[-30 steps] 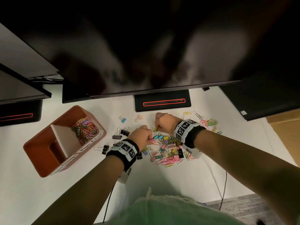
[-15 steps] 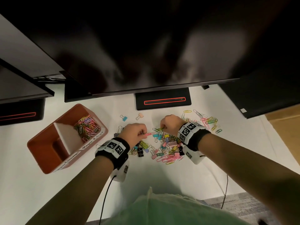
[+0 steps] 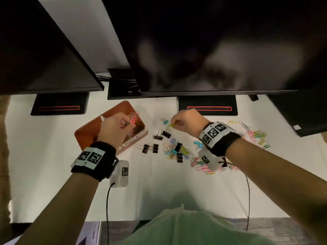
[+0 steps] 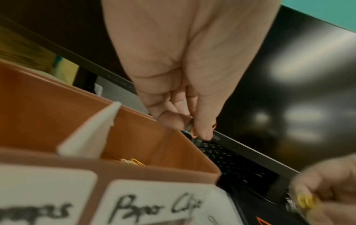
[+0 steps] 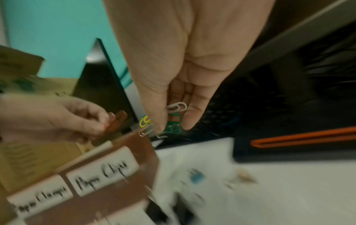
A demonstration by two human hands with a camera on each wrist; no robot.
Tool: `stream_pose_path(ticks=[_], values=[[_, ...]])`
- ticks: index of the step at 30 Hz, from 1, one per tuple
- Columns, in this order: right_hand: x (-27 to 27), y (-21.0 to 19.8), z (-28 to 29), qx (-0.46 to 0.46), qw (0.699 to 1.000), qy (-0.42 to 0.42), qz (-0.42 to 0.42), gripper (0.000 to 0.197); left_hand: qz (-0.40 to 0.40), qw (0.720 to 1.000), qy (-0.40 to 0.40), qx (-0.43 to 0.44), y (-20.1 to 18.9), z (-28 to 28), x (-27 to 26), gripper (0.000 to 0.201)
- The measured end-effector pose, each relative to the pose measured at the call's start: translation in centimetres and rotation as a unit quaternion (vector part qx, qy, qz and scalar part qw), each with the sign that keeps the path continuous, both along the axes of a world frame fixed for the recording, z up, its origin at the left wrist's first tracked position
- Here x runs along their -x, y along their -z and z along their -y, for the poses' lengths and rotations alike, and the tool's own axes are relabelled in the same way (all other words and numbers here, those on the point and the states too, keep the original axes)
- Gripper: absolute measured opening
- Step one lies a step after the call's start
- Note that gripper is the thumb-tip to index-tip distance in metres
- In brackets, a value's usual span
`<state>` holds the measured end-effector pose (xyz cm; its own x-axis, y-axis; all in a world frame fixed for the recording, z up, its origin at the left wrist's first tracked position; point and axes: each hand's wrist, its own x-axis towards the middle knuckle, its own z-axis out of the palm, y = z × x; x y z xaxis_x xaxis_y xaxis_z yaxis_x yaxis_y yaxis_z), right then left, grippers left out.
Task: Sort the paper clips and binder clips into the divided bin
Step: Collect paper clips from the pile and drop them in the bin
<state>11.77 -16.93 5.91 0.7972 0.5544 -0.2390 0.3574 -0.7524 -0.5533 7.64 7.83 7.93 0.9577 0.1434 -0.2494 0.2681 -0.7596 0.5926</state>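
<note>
The orange divided bin (image 3: 88,133) stands at the left of the white desk. A white divider (image 4: 92,132) splits it, and labels mark the compartments. My left hand (image 3: 128,122) hovers over the paper-clip compartment and pinches pink paper clips (image 3: 133,120). My right hand (image 3: 174,123) is raised to the right of the bin and pinches several paper clips (image 5: 173,120), white, green and yellow. A mixed pile of clips (image 3: 177,151) lies below my right hand, and black binder clips (image 3: 150,148) lie between the pile and the bin.
Dark monitors overhang the back of the desk, their black stands (image 3: 208,106) with red outlines just behind the hands. More coloured paper clips (image 3: 254,133) lie scattered at the right. A blue binder clip (image 3: 165,122) sits near the right hand. Cables trail from the wrist cameras.
My left hand has left the pile and moved left over the bin with pink clips. My right hand has lifted from the pile with its clips and shifted toward the bin.
</note>
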Motion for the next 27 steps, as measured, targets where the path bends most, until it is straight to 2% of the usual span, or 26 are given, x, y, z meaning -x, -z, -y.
stream_pose_path(ticks=[4,7,9,11,13,16,19,21,27], values=[[-1.3,-2.1,-8.9,-0.061,0.998,-0.007,0.026,0.015,-0.022,0.996,-0.069,0.043,1.0,-2.6,-0.3,0.015],[-1.9,-1.7,-13.6,-0.035,0.999,0.026,0.001,0.021,-0.048,0.997,-0.061,0.021,1.5,-3.0,-0.3,0.027],[-1.8,-1.5,-14.3,-0.042,0.997,0.046,-0.035,0.03,-0.035,0.999,-0.024,-0.005,1.5,-3.0,-0.1,0.034],[-1.3,-1.6,-13.2,-0.087,0.994,0.05,-0.036,0.03,0.016,0.999,0.032,-0.017,1.2,-2.8,0.2,0.034],[-0.6,-1.6,-10.5,-0.109,0.993,0.047,-0.017,0.024,0.05,0.994,0.089,0.026,0.9,-2.0,0.7,0.031],[0.3,-0.2,-4.9,-0.045,0.996,0.071,-0.006,0.021,0.049,0.984,0.159,0.071,1.1,0.6,1.3,0.025],[1.7,1.8,0.0,0.076,0.991,0.087,-0.065,0.029,0.013,0.976,0.203,0.079,2.7,3.9,2.0,0.024],[3.0,3.0,1.7,0.118,0.986,0.063,-0.102,0.034,-0.035,0.969,0.232,0.071,4.1,6.2,2.7,0.027],[5.2,5.5,2.1,0.116,0.985,0.011,-0.129,0.038,-0.134,0.945,0.298,-0.007,7.5,10.1,4.2,0.052]])
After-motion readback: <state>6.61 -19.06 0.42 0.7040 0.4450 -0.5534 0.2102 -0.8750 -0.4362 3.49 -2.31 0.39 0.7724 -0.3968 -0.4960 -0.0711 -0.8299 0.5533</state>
